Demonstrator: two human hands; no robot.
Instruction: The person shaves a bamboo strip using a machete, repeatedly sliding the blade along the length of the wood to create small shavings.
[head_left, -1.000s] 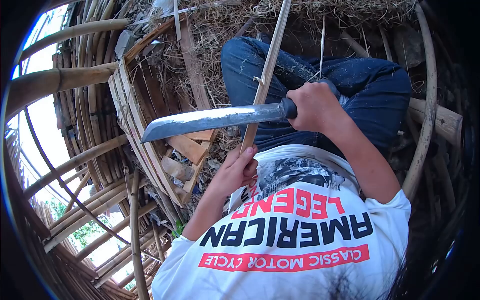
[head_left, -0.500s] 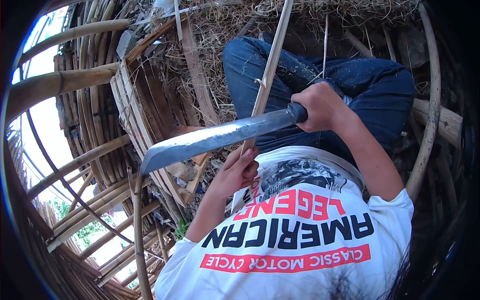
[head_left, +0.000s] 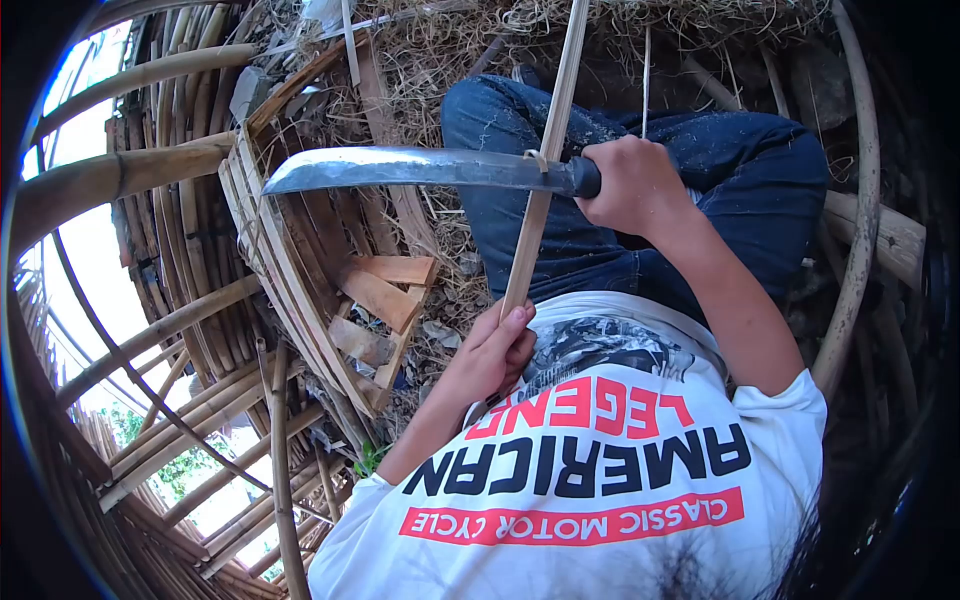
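My right hand is closed around the dark handle of a machete, whose long blade points left across my lap. The blade crosses a long pale bamboo strip, and a small curled shaving shows where they meet. Near my waist my left hand grips the lower end of the strip between thumb and fingers. From there the strip slants up and away past my crossed legs to the top edge of the view.
Split bamboo strips and short wood offcuts lie at my left. Beyond them stands a bamboo pole frame. Dry fibrous shavings cover the ground ahead. A curved pole stands close on my right.
My right hand has moved the machete up and away from my body along the strip, and the blade now lies more level. My left hand keeps its hold, shifting slightly.
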